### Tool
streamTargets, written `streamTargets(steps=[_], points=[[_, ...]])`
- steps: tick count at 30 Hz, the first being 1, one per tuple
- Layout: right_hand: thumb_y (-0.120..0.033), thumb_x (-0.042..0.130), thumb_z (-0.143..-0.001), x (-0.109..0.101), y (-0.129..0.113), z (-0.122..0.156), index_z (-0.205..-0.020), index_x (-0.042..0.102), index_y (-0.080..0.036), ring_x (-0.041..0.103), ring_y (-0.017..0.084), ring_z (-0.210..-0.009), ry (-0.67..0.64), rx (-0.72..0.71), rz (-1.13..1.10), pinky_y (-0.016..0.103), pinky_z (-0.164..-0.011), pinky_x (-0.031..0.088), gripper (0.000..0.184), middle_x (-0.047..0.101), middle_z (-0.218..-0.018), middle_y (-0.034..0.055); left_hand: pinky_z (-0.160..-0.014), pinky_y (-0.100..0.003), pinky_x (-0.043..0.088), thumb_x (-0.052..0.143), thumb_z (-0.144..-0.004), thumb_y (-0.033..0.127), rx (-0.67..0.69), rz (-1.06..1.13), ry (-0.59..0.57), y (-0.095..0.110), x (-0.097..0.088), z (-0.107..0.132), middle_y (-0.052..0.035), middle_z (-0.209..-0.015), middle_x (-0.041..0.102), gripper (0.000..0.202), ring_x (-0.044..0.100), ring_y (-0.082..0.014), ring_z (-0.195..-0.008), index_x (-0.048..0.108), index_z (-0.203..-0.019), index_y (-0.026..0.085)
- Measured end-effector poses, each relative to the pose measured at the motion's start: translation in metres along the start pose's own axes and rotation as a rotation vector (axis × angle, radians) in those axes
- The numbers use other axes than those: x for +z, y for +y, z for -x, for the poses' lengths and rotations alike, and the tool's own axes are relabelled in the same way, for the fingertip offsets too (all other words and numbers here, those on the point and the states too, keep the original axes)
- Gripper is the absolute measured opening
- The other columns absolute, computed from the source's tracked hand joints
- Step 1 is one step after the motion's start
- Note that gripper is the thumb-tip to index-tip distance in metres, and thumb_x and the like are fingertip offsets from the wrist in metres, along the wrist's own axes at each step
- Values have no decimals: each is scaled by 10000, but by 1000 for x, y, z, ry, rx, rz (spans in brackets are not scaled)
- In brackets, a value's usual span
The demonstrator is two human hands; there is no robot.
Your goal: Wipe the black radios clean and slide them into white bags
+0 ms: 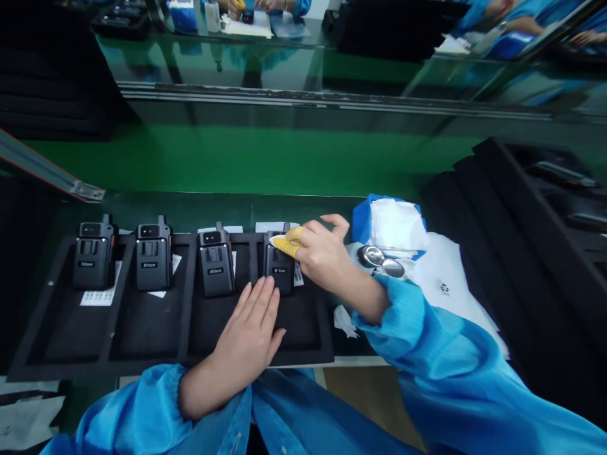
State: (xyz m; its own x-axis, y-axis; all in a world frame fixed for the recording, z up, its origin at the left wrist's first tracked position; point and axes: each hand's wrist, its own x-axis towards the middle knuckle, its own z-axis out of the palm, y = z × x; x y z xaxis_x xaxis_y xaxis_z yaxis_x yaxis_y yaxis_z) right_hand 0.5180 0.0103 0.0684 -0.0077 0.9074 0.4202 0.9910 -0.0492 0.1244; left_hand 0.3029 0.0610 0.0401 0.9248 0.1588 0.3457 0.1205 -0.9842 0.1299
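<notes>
My left hand [251, 322] lies flat, fingers stretched out, its fingertips on the lower end of the rightmost black handheld radio [283, 273]. Yellow finger cots cover fingers of my right hand [322, 249], which presses a small white wipe [275, 240] against the upper part of that radio. Most of the wipe is hidden under the fingers. To the left, more such radios rest back side up in the black foam tray [186, 309]: one [217, 262] close by, another [154, 256] further off, and one [95, 256] at the far left. White printed labels [107, 294] lie partly under the radios.
Right of the tray stands a blue box [363, 218] of white wipes [398, 224], with a round metal-lidded container [372, 256] in front. A crumpled wipe [345, 321] lies nearby. Stacked black trays [516, 253] rise at right. Behind the green board [265, 158], other people's hands [270, 5] work.
</notes>
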Motion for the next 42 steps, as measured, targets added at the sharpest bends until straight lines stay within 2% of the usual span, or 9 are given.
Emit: streamTargets(steps=[4, 12, 14, 17, 20, 23, 28, 38, 42], points=[[-119, 483, -919, -1, 4, 2, -881, 748, -302, 468, 138, -863, 42, 55, 33, 399, -923, 145, 324, 690, -871, -20, -1026, -483, 496, 469, -891, 190, 10, -8, 1, 0, -2, -1, -246, -1345, 573, 453, 540, -328, -1278, 463, -1303, 1], [-165, 475, -949, 1, -1, -3, -901, 734, -267, 472, 132, -852, 113, -59, 20, 392, -928, 145, 282, 681, -863, -11, -1003, -470, 517, 457, -897, 187, 9, -27, -10, -1, -4, -3, -229, -1333, 590, 433, 562, -326, -1255, 492, -1290, 9], [-138, 472, -942, -1, 6, 5, -933, 735, -261, 474, 130, -837, 136, -36, 45, 384, -929, 154, 290, 684, -848, -11, -1007, -469, 515, 456, -899, 188, 11, -28, -12, -1, -4, -2, -225, -1343, 584, 436, 555, -325, -1262, 489, -1296, 11], [-79, 463, -912, -3, 11, 12, -834, 737, -249, 467, 131, -802, 147, 61, 112, 377, -917, 161, 332, 674, -810, -8, -1020, -469, 505, 458, -896, 177, 9, -21, -12, 0, -3, -1, -228, -1348, 578, 449, 545, -320, -1274, 473, -1313, 9], [-79, 475, -897, -2, 2, 6, -835, 736, -263, 475, 132, -818, 138, 143, 112, 381, -911, 158, 325, 678, -867, -4, -1037, -480, 490, 459, -890, 166, -8, 2, -13, 1, 0, 1, -229, -1356, 571, 528, 531, -316, -1290, 394, -1393, 19], [-95, 484, -903, 3, -15, -6, -820, 731, -251, 477, 132, -812, 177, 76, 96, 385, -913, 157, 303, 675, -844, -1, -1029, -495, 493, 461, -885, 166, -10, 4, -19, 1, 0, 1, -234, -1347, 576, 571, 533, -328, -1286, 346, -1424, 14], [-112, 470, -907, 6, -24, -11, -726, 700, -225, 473, 137, -795, 172, 125, 163, 398, -920, 163, 314, 661, -798, 6, -1043, -485, 484, 457, -890, 169, -14, 4, -31, 1, -1, 1, -231, -1362, 565, 519, 515, -321, -1305, 403, -1384, 19], [-39, 492, -830, -1, -14, 19, -625, 655, -210, 453, 151, -761, 141, 236, 210, 375, -893, 193, 313, 623, -736, 13, -1013, -476, 513, 455, -897, 177, 12, -9, -11, 0, -2, 0, -230, -1347, 578, 441, 546, -325, -1272, 482, -1305, 11], [-32, 487, -820, -4, -8, 20, -692, 695, -219, 442, 159, -755, 172, 338, 235, 372, -854, 205, 307, 617, -762, 25, -1037, -484, 493, 464, -893, 168, 4, 14, -1, 1, 1, 2, -228, -1355, 572, 466, 521, -321, -1299, 458, -1336, 23]])
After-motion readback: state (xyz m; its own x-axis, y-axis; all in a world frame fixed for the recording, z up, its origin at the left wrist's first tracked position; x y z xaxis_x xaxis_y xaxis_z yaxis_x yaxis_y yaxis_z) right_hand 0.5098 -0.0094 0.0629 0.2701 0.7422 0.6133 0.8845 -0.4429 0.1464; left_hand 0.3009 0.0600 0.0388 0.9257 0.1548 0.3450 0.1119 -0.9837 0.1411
